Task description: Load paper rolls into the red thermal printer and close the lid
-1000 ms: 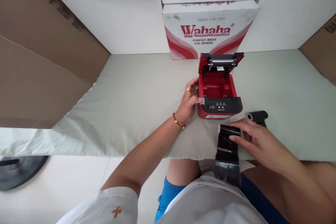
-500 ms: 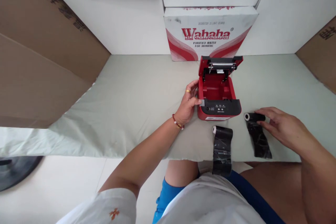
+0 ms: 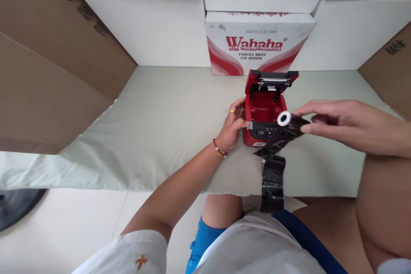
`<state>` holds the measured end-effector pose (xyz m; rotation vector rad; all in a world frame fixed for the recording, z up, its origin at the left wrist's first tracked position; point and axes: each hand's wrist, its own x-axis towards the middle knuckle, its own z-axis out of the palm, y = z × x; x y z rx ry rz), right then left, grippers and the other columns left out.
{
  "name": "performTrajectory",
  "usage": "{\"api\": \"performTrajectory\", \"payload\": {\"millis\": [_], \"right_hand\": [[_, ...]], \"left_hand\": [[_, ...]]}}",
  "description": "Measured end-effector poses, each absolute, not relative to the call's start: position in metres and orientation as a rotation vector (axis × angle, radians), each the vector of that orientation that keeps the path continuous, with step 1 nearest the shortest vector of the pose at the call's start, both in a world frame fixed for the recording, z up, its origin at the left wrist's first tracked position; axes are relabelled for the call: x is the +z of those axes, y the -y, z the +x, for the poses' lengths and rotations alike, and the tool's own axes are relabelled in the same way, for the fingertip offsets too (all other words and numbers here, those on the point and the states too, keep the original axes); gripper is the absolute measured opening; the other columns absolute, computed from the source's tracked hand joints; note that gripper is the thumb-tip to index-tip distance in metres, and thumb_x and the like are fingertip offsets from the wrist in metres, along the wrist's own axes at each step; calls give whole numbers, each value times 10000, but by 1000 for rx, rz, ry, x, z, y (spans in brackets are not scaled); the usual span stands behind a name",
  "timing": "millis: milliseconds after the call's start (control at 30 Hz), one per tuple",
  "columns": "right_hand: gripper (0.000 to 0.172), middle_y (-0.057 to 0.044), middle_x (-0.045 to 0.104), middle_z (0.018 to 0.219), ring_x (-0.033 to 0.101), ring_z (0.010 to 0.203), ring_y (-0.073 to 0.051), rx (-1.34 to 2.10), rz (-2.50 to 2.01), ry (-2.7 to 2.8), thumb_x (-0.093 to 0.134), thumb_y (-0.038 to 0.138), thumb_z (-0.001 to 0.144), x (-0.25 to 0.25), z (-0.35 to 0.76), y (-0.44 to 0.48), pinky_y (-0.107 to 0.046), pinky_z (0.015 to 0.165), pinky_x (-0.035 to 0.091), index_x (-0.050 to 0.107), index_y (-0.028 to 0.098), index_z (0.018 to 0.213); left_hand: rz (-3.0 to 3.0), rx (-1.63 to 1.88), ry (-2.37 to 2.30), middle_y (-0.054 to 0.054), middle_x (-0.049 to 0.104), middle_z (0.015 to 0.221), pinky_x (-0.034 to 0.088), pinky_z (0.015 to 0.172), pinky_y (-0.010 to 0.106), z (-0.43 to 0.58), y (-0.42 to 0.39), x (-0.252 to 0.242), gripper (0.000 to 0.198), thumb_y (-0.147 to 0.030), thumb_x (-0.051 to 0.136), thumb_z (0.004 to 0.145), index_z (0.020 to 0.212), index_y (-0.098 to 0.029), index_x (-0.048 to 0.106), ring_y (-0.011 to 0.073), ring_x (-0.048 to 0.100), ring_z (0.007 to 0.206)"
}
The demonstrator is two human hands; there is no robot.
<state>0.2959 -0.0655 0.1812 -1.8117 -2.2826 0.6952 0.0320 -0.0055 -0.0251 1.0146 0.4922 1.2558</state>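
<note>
A red and black label printer stands on the cloth-covered table with its lid raised and its red inner bay exposed. My left hand grips the printer's left side, thumb on the grey tab at its front left corner. Raised over the printer's front right, a black thermal ribbon roll with a white core is pinched between the thumb and fingers of my right hand. Its loose tail hangs left across the front panel. Another black ribbon roll lies at the table's front edge, its tail drooping over; the held tail partly hides its core.
A white and red Wahaha water carton stands right behind the printer, against stacked white boxes. Brown cardboard panels flank the table left and right. The pale green tablecloth ends just before my lap.
My right hand has lifted its ribbon roll off the table and carried it left and up over the printer's front. My left hand stays on the printer.
</note>
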Motion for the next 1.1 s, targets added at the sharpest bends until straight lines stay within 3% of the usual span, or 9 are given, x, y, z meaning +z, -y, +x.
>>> {"api": "performTrajectory", "payload": {"millis": [100, 167, 267, 433, 567, 733, 900, 1000, 1100], "right_hand": [[553, -48, 728, 867, 636, 714, -224, 597, -1690, 2387, 602, 659, 967, 163, 259, 41, -388, 726, 508, 806, 250, 1278], [402, -83, 770, 1045, 690, 834, -254, 319, -1735, 2419, 640, 484, 959, 147, 244, 29, -403, 800, 527, 813, 252, 1238], [334, -107, 779, 1177, 722, 910, -293, 20, -1905, 2447, 652, 362, 957, 130, 231, 21, -413, 782, 533, 809, 265, 1236], [335, -159, 794, 1167, 750, 851, -324, -130, -2071, 2481, 628, 323, 968, 124, 215, 16, -405, 655, 485, 806, 221, 1233], [359, -171, 815, 1177, 780, 948, -364, -33, -2164, 2439, 627, 279, 969, 120, 209, 6, -430, 724, 518, 812, 228, 1272], [335, -113, 840, 1197, 777, 978, -318, 50, -2043, 2383, 628, 299, 971, 116, 215, 12, -420, 790, 551, 839, 259, 1227], [328, -43, 832, 934, 731, 812, -238, 214, -1668, 1978, 591, 474, 1066, 134, 233, 37, -388, 785, 559, 856, 280, 1079], [451, -136, 807, 1273, 726, 1050, -277, -67, -1614, 1672, 553, 532, 1110, 133, 249, 23, -418, 894, 571, 779, 226, 1352], [553, -198, 700, 1525, 679, 1313, -302, -6, -1551, 1670, 490, 542, 1147, 118, 260, -1, -461, 1075, 561, 652, 172, 1524]], "left_hand": [[1065, 1260, -509, 66, 518, 1680, 348, 1347, 524, 33, 7, -28, 774, -438, 865, 764, 1459, -334, 539, 326, 449, 1601], [1131, 1285, -549, 69, 474, 1704, 346, 1357, 545, 33, 12, -28, 775, -465, 842, 809, 1497, -348, 503, 330, 410, 1632], [1309, 1367, -666, 92, 429, 1712, 363, 1356, 576, 32, 27, -22, 679, -514, 717, 959, 1570, -354, 469, 336, 385, 1641], [1876, 1530, -672, 121, 503, 1618, 406, 1317, 619, 28, 52, -4, 506, -464, 568, 1076, 1571, -360, 572, 353, 476, 1552], [2187, 1601, -613, 115, 614, 1488, 415, 1291, 637, 29, 57, -1, 386, -367, 636, 1027, 1401, -343, 727, 374, 490, 1557], [2281, 1595, -751, 90, 659, 1345, 461, 1243, 606, 30, 59, -7, 410, -285, 679, 974, 1369, -362, 761, 344, 555, 1466], [2355, 1644, -795, 76, 662, 1243, 513, 1181, 575, 30, 62, -5, 434, -272, 683, 955, 1365, -383, 769, 317, 596, 1358], [2405, 1735, -805, 82, 643, 1207, 549, 1138, 549, 30, 62, -2, 406, -239, 682, 941, 1319, -347, 782, 305, 600, 1325], [2456, 1703, -838, 82, 639, 1221, 531, 1160, 576, 29, 60, -1, 360, -287, 692, 949, 1285, -362, 796, 319, 583, 1351]]}}
